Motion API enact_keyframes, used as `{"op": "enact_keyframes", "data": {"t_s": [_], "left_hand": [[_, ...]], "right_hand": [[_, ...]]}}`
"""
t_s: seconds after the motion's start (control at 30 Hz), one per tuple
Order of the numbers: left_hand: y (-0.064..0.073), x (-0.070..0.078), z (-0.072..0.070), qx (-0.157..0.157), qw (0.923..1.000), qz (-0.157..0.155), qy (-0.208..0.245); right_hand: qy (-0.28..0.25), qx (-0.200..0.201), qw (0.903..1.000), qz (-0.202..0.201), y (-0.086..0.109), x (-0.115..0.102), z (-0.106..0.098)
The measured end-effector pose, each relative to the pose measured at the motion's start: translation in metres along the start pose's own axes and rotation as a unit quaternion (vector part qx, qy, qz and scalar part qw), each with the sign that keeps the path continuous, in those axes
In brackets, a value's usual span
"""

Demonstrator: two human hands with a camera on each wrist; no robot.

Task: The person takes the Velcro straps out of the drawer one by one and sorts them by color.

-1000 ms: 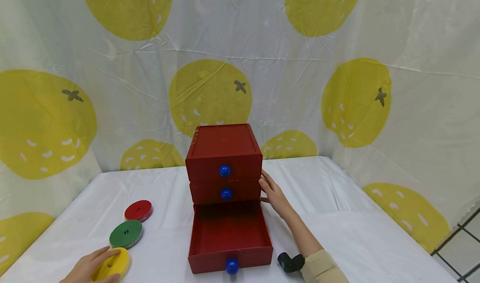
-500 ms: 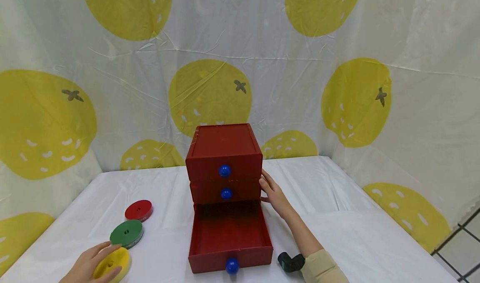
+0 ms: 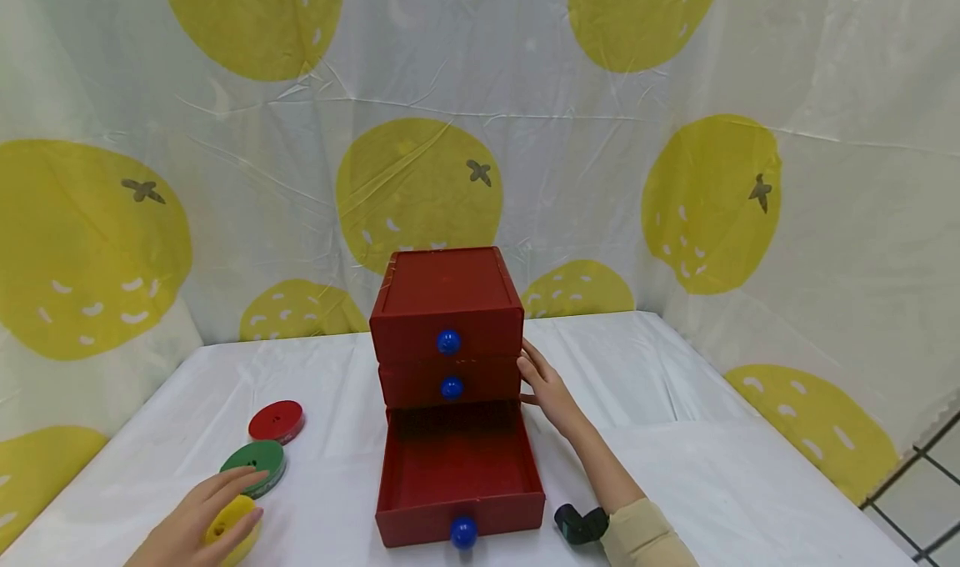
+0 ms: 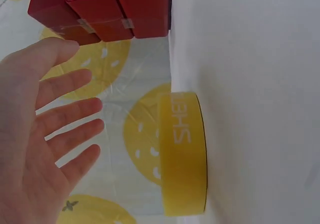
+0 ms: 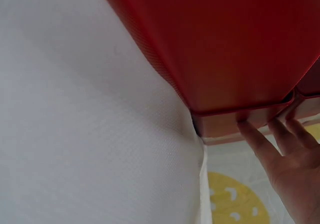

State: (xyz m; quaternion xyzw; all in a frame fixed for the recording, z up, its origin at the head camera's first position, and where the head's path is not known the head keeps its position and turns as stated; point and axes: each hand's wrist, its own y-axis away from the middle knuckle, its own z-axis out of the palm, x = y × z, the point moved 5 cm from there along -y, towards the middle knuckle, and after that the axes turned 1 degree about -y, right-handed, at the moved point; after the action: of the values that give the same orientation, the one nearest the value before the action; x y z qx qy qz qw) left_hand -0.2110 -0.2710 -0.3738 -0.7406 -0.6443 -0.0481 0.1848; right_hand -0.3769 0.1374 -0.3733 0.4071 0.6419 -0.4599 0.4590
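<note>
My left hand [image 3: 191,527] hovers with spread fingers over a thick yellow disc [image 3: 231,512], which has small holes. In the left wrist view the fingers stand apart from the yellow disc [image 4: 184,156], whose side bears pale lettering. The fingertips partly cover a green disc [image 3: 266,459] in the head view. At centre stands a red drawer unit [image 3: 450,283] with blue knobs. Its bottom drawer [image 3: 459,467] is pulled out, with nothing visible inside. My right hand [image 3: 550,392] rests against the unit's right side; in the right wrist view its fingertips [image 5: 246,126] touch the red wall.
Behind the green disc lies a red disc [image 3: 277,422]. A black curved object [image 3: 581,525] is beside the right sleeve [image 3: 647,534]. White cloth [image 3: 712,467] covers the table, and a lemon-patterned curtain [image 3: 420,183] hangs behind.
My left hand has come away from the yellow disc and moved forward and right, toward the green disc. My right hand and the drawer unit have stayed put.
</note>
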Motion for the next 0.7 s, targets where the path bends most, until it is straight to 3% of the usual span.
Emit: {"op": "enact_keyframes", "data": {"t_s": [0.1, 0.17, 0.3, 0.5, 0.7], "left_hand": [[0.0, 0.018, -0.006, 0.063, 0.997, 0.044, -0.016], [0.0, 0.03, -0.009, 0.107, 0.9905, 0.081, -0.033], [0.001, 0.05, -0.011, 0.16, 0.974, 0.152, -0.053], [0.0, 0.074, -0.01, 0.2, 0.9422, 0.257, -0.079], [-0.002, 0.09, -0.005, 0.178, 0.9409, 0.276, -0.083]], "right_hand": [[0.0, -0.001, 1.0, 0.002, 0.0, 0.0, 0.0], [0.0, -0.001, 1.0, 0.002, 0.0, 0.0, 0.0], [-0.002, -0.001, 1.0, 0.004, 0.0, 0.0, 0.0], [-0.009, -0.008, 0.9999, 0.011, 0.003, -0.008, 0.001], [0.004, -0.01, 0.9998, 0.015, 0.013, -0.027, 0.005]]}}
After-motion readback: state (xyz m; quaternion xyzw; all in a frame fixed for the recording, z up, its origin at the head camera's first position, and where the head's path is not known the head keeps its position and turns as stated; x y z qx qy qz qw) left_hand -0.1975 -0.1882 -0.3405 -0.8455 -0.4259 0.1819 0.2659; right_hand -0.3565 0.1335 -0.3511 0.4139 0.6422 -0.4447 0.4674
